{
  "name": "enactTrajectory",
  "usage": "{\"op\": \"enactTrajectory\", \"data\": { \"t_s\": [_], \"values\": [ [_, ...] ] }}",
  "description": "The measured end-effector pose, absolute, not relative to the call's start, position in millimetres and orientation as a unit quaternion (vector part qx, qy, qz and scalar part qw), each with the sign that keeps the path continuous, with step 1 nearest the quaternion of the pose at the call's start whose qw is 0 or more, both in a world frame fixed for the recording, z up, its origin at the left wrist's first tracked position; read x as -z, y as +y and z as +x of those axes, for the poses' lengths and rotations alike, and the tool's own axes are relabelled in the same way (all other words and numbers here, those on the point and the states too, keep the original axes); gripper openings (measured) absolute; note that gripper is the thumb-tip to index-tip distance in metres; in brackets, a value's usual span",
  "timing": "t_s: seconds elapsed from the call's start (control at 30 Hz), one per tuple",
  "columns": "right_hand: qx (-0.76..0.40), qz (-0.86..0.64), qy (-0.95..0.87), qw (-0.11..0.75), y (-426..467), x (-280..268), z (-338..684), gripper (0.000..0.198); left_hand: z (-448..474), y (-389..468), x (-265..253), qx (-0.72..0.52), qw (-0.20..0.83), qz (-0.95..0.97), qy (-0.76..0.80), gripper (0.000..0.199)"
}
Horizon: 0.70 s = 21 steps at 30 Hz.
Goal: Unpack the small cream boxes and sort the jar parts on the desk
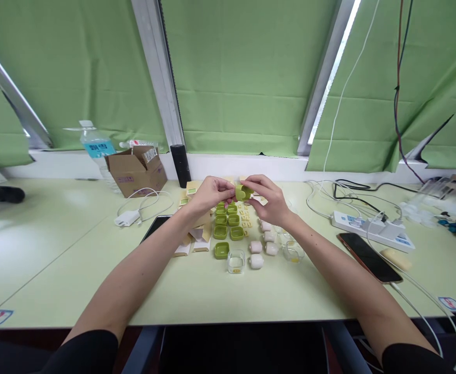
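Above the rows of parts, my left hand (214, 192) and my right hand (266, 198) both pinch a small light-green plastic piece (242, 193). Fingers hide part of it, and its exact kind is unclear. Below my hands, several green square tubs (220, 232) stand in two columns. Small yellow pieces (245, 218) lie in rows beside them. Several pale pinkish-white rounded pieces (256, 261) sit further right. A clear square case (236, 262) rests at the near end, and another clear case (293, 251) is near my right forearm.
Small paper boxes (201, 239) and a dark phone or tablet (156, 226) lie by my left forearm. A cardboard box (136, 171), a water bottle (95, 148) and a black cylinder (180, 166) stand behind. Rightward are a power strip (372, 231), a phone (369, 257) and cables.
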State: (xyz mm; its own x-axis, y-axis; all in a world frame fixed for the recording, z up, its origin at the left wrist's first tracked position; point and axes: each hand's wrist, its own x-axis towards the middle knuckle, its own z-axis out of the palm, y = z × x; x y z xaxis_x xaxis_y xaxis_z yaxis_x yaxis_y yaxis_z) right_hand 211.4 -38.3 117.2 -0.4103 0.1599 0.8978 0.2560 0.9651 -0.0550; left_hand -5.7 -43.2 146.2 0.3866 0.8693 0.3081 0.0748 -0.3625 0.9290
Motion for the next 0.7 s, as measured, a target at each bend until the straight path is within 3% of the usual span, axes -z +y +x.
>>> {"op": "enactTrajectory", "data": {
  "t_s": [0.7],
  "values": [
    [0.103,-0.13,-0.863,0.478,-36.2,-113.1,213.8,0.061,-8.5,-39.3,-145.7,-0.423,0.445,0.702,0.361,0.035]
  ]
}}
